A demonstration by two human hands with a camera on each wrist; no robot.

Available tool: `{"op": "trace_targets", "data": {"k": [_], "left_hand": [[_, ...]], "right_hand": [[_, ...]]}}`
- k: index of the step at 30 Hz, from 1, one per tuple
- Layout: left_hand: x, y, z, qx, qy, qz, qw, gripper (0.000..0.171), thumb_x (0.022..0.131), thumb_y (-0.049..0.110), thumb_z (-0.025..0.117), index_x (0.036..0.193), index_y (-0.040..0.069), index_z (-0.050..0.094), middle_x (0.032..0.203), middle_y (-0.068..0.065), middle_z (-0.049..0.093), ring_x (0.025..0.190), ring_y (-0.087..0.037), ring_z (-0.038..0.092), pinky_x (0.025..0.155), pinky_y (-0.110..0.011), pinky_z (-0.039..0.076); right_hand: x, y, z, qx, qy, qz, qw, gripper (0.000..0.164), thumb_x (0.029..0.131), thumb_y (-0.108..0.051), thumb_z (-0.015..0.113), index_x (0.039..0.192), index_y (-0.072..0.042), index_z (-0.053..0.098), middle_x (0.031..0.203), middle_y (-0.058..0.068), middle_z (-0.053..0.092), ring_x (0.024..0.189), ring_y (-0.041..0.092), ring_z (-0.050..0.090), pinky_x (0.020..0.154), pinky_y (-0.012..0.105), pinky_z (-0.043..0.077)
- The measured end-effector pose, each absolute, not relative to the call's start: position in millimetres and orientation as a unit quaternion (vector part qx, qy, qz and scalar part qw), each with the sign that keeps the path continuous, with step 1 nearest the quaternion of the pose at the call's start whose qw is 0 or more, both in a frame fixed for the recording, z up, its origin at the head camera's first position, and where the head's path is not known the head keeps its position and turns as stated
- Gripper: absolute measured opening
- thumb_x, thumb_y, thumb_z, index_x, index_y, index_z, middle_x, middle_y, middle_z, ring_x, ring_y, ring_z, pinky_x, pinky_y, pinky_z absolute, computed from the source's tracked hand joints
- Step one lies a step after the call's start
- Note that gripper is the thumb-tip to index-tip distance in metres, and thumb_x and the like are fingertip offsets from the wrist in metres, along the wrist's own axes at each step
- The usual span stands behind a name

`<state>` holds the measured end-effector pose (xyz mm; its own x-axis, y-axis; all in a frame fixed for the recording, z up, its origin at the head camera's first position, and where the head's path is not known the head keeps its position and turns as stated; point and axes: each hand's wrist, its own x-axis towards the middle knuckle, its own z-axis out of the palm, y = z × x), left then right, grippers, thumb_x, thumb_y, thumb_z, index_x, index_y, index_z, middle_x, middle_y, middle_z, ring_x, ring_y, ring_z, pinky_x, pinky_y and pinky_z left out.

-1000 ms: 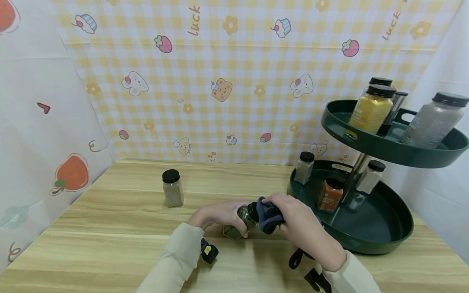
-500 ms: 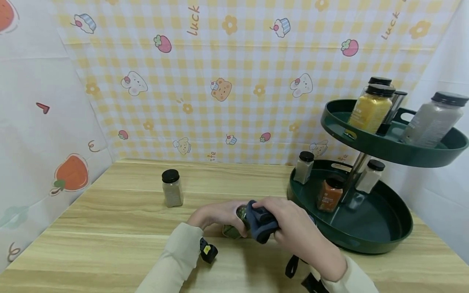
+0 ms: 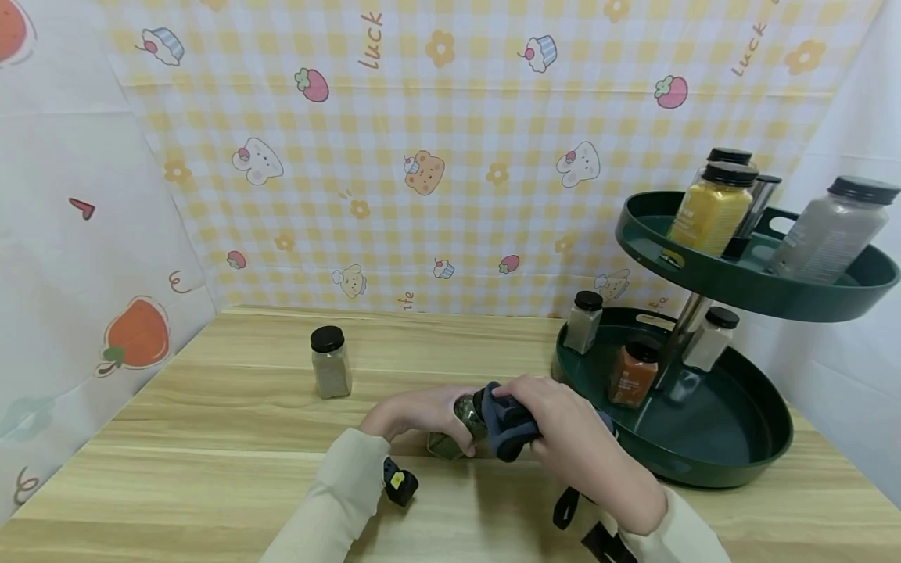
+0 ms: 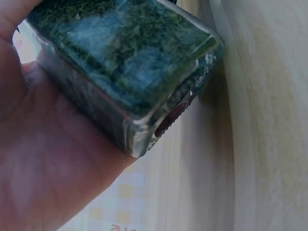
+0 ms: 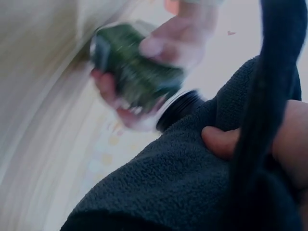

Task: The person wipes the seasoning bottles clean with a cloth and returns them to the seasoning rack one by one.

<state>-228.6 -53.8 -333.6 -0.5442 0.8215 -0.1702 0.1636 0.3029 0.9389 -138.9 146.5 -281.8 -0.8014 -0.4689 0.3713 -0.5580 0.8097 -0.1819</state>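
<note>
My left hand (image 3: 435, 411) grips a square clear jar (image 4: 127, 53) of dried green herb flakes, tilted low over the table with its lid end to the right. The black lid (image 5: 179, 111) shows in the right wrist view, against the cloth. A dark blue towelling cloth (image 5: 187, 168) is bunched in my right hand (image 3: 566, 422), the thumb pressing on its folds. In the head view the cloth covers much of the lid, and the left hand hides part of the jar.
A spice jar (image 3: 331, 363) with a black lid stands left on the wooden table (image 3: 176, 469). To the right rises a green two-tier round rack (image 3: 760, 461). Its lower tray holds an orange-brown jar (image 3: 635, 375) and two pale ones; larger jars, one yellow (image 3: 711, 211), stand on top.
The right hand and cloth moved left over the lid end of the jar, then slightly back right. The left hand and the jar stayed in place.
</note>
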Motion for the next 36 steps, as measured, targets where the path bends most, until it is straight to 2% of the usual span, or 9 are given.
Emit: {"op": "trace_targets", "data": {"k": [3, 6, 12, 19, 24, 28, 32, 36], "left_hand": [[-228, -54, -333, 0.338, 0.741, 0.477, 0.33, 0.048, 0.068, 0.01, 0.071, 0.112, 0.019, 0.057, 0.102, 0.0, 0.058, 0.088, -0.015, 0.054, 0.086, -0.031, 0.043], [-227, -54, -332, 0.33, 0.742, 0.48, 0.332, 0.049, 0.067, 0.009, 0.071, 0.113, 0.018, 0.056, 0.105, 0.0, 0.058, 0.091, -0.015, 0.053, 0.09, -0.033, 0.04], [-228, -54, -332, 0.332, 0.726, 0.495, 0.344, 0.05, 0.067, 0.004, 0.071, 0.113, 0.015, 0.056, 0.099, -0.001, 0.057, 0.084, -0.014, 0.053, 0.076, -0.027, 0.046], [-229, -53, -333, 0.332, 0.726, 0.492, 0.348, 0.049, 0.067, 0.003, 0.071, 0.112, 0.015, 0.056, 0.094, 0.0, 0.056, 0.08, -0.013, 0.053, 0.07, -0.025, 0.047], [-229, -54, -333, 0.335, 0.727, 0.49, 0.346, 0.048, 0.068, 0.004, 0.071, 0.112, 0.015, 0.056, 0.096, 0.0, 0.058, 0.08, -0.013, 0.054, 0.072, -0.026, 0.047], [-228, -55, -333, 0.332, 0.734, 0.486, 0.339, 0.049, 0.068, 0.005, 0.071, 0.112, 0.016, 0.056, 0.102, -0.001, 0.058, 0.085, -0.014, 0.054, 0.08, -0.028, 0.045], [-228, -55, -333, 0.329, 0.736, 0.486, 0.338, 0.049, 0.067, 0.005, 0.071, 0.112, 0.016, 0.056, 0.102, -0.001, 0.058, 0.086, -0.015, 0.053, 0.081, -0.028, 0.044], [-228, -54, -333, 0.327, 0.733, 0.488, 0.343, 0.051, 0.067, 0.004, 0.071, 0.114, 0.017, 0.056, 0.099, -0.001, 0.058, 0.083, -0.014, 0.054, 0.075, -0.027, 0.046]], "right_hand": [[-133, 143, -278, 0.298, -0.93, 0.138, 0.166, 0.059, 0.066, 0.013, 0.068, 0.114, -0.02, 0.061, 0.114, -0.003, 0.063, 0.106, 0.02, 0.059, 0.083, 0.04, 0.05], [-131, 141, -277, 0.306, -0.926, 0.138, 0.174, 0.059, 0.067, 0.013, 0.067, 0.115, -0.021, 0.061, 0.114, -0.003, 0.063, 0.108, 0.02, 0.059, 0.083, 0.04, 0.051], [-138, 146, -282, 0.268, -0.936, 0.156, 0.164, 0.059, 0.065, 0.017, 0.061, 0.112, -0.019, 0.062, 0.111, -0.002, 0.065, 0.101, 0.019, 0.062, 0.078, 0.039, 0.051], [-147, 151, -289, 0.241, -0.945, 0.144, 0.167, 0.059, 0.064, 0.018, 0.062, 0.111, -0.018, 0.062, 0.108, 0.0, 0.066, 0.097, 0.021, 0.063, 0.075, 0.038, 0.051], [-140, 147, -285, 0.271, -0.937, 0.136, 0.176, 0.058, 0.064, 0.015, 0.068, 0.112, -0.018, 0.062, 0.109, -0.002, 0.065, 0.098, 0.02, 0.062, 0.078, 0.038, 0.051], [-132, 142, -280, 0.296, -0.928, 0.133, 0.181, 0.058, 0.067, 0.011, 0.069, 0.114, -0.021, 0.061, 0.113, -0.003, 0.064, 0.103, 0.02, 0.06, 0.081, 0.04, 0.05], [-131, 141, -279, 0.293, -0.928, 0.144, 0.178, 0.061, 0.065, 0.015, 0.064, 0.115, -0.021, 0.061, 0.113, -0.003, 0.064, 0.104, 0.019, 0.06, 0.081, 0.039, 0.051], [-138, 145, -282, 0.265, -0.937, 0.159, 0.162, 0.062, 0.065, 0.018, 0.06, 0.114, -0.02, 0.061, 0.111, -0.002, 0.064, 0.102, 0.02, 0.062, 0.079, 0.039, 0.051]]}}
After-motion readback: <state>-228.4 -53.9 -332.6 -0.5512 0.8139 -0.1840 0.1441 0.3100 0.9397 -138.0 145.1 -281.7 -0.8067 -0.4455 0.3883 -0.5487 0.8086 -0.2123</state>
